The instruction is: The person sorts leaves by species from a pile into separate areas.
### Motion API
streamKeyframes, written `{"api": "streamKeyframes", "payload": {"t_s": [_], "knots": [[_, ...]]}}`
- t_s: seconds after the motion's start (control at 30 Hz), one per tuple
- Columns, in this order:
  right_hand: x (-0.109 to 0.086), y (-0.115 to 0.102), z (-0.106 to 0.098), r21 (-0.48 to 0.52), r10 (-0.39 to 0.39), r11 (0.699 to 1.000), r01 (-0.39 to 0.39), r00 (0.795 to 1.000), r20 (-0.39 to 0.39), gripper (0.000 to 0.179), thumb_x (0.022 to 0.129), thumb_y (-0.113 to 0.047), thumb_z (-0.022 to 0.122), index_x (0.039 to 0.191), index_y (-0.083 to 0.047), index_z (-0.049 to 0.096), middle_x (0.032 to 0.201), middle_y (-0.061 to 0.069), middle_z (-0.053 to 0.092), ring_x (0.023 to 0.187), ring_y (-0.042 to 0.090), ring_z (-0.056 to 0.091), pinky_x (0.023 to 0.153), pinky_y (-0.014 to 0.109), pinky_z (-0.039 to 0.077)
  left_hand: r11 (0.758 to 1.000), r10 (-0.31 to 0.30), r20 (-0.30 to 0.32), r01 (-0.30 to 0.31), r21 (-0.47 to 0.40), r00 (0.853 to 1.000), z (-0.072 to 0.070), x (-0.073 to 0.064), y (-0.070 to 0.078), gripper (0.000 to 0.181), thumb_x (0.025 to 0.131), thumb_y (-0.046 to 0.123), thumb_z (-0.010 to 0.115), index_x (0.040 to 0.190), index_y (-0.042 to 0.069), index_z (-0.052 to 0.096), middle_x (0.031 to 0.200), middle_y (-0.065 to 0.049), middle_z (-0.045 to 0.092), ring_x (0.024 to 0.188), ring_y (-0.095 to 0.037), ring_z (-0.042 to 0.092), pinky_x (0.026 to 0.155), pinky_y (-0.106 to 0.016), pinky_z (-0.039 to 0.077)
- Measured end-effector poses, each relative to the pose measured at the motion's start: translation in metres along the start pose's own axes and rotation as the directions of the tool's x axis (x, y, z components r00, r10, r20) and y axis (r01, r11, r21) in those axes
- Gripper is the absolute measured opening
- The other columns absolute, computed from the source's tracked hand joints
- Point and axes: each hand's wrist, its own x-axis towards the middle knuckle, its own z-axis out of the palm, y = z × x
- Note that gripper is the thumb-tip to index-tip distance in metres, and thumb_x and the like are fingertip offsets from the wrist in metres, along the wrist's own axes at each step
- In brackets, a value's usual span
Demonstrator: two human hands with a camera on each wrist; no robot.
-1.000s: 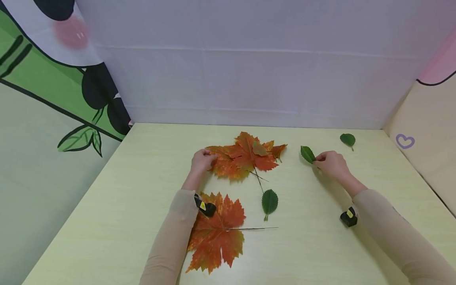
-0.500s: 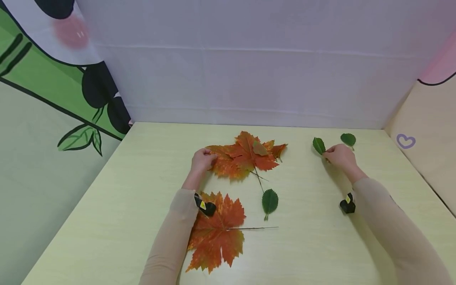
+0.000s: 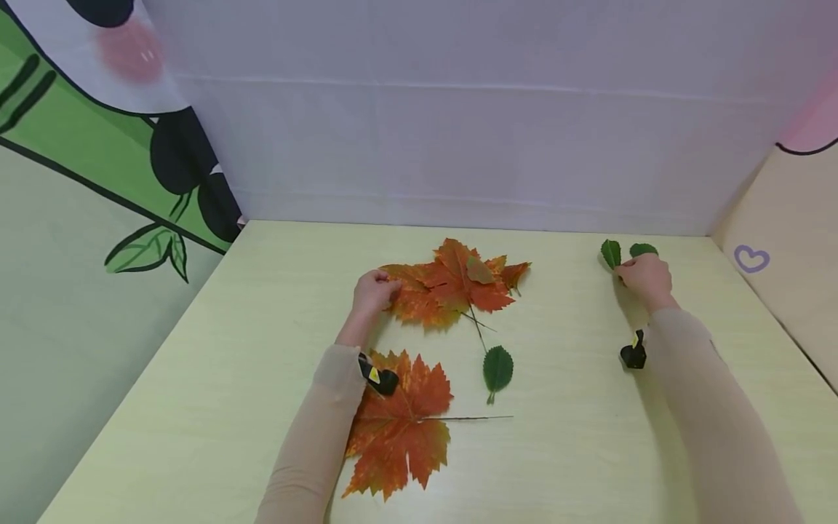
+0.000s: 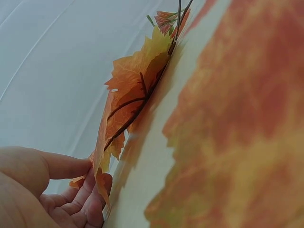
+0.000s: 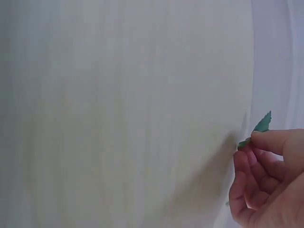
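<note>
My left hand (image 3: 375,292) pinches the left edge of an orange maple leaf (image 4: 133,95), part of a pile near the back middle of the table. In the left wrist view its thumb and fingers grip the leaf's edge, and the leaf stands tilted with dark stems along it. At the back right, my right hand (image 3: 646,280) pinches a small green leaf (image 3: 611,253) by its stem end, between thumb and fingertips in the right wrist view. Another green leaf (image 3: 643,249) lies right behind that hand, partly hidden by it.
A large orange maple leaf (image 3: 419,429) lies under the left forearm, its stem pointing right. One green leaf (image 3: 498,369) rests mid-table below the pile. A small greenish leaf (image 3: 480,271) lies on the pile. A pale wall (image 3: 478,153) rises behind the table (image 3: 556,451).
My right hand has carried the small green leaf right and toward the back, up beside the other green leaf. The left hand has stayed at the maple leaf's edge.
</note>
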Motion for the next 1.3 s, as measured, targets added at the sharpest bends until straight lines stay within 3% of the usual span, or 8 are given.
{"api": "streamKeyframes", "payload": {"t_s": [0.1,0.3,0.5,0.7,0.83,1.03,1.3], "knots": [[0.005,0.001,0.0,-0.005,0.021,1.0,-0.021,1.0,-0.011,0.039,0.09,-0.023,0.047,0.109,0.009,0.058,0.113,0.029,0.055,0.103,0.047,0.05,0.073,0.047,0.044,1.0,-0.001,-0.003,0.001,-0.003,1.0,0.0,0.0,0.0,0.03,0.089,0.016,0.058,0.114,0.001,0.049,0.103,-0.009,0.05,0.081,-0.017,0.044,0.066,-0.027,0.038],[0.011,0.005,0.0,0.006,0.091,0.996,-0.091,0.995,-0.041,0.038,0.089,-0.02,0.044,0.112,0.009,0.055,0.119,0.031,0.05,0.108,0.048,0.045,0.085,0.052,0.041,1.0,-0.008,-0.008,0.008,-0.007,1.0,0.002,-0.001,0.0,0.031,0.089,0.016,0.058,0.116,0.002,0.049,0.111,-0.011,0.051,0.086,-0.019,0.045,0.069,-0.028,0.039],[0.012,0.012,0.0,0.02,0.14,0.99,-0.139,0.987,-0.077,0.037,0.091,-0.017,0.042,0.114,0.01,0.054,0.121,0.031,0.048,0.112,0.048,0.041,0.093,0.052,0.037,1.0,-0.006,-0.007,0.006,0.002,1.0,0.007,-0.001,-0.004,0.031,0.088,0.016,0.059,0.114,0.002,0.05,0.1,-0.009,0.052,0.078,-0.016,0.046,0.063,-0.025,0.039],[0.017,0.011,0.005,0.048,0.156,0.987,-0.152,0.983,-0.094,0.037,0.093,-0.021,0.044,0.112,0.009,0.055,0.12,0.03,0.05,0.11,0.046,0.045,0.092,0.051,0.038,1.0,0.002,-0.033,-0.001,0.015,0.999,0.004,-0.001,-0.004,0.028,0.088,0.015,0.06,0.111,0.002,0.051,0.092,-0.007,0.052,0.072,-0.014,0.046,0.059,-0.023,0.039],[0.017,0.009,0.004,0.078,0.161,0.985,-0.153,0.981,-0.108,0.04,0.093,-0.024,0.045,0.113,0.011,0.054,0.118,0.031,0.049,0.11,0.047,0.042,0.093,0.052,0.036,1.0,0.004,-0.02,-0.004,0.011,1.0,0.002,-0.001,0.0,0.027,0.088,0.014,0.059,0.111,0.002,0.051,0.092,-0.007,0.051,0.072,-0.015,0.046,0.06,-0.024,0.039],[0.008,0.001,-0.002,0.054,0.091,0.995,-0.087,0.992,-0.084,0.044,0.093,-0.027,0.046,0.111,0.013,0.053,0.116,0.032,0.049,0.11,0.051,0.038,0.093,0.057,0.03,1.0,-0.006,-0.01,0.006,0.002,1.0,0.001,-0.003,0.002,0.028,0.088,0.015,0.059,0.112,0.002,0.05,0.096,-0.007,0.05,0.076,-0.016,0.046,0.063,-0.025,0.04],[-0.012,-0.018,0.003,-0.03,-0.052,0.998,0.051,0.998,-0.036,0.041,0.091,-0.027,0.048,0.107,0.01,0.056,0.11,0.028,0.055,0.102,0.047,0.046,0.088,0.055,0.035,1.0,-0.004,-0.003,0.004,-0.016,1.0,0.0,-0.002,0.003,0.029,0.088,0.014,0.059,0.112,0.001,0.049,0.103,-0.009,0.05,0.08,-0.016,0.045,0.064,-0.025,0.039]]}}
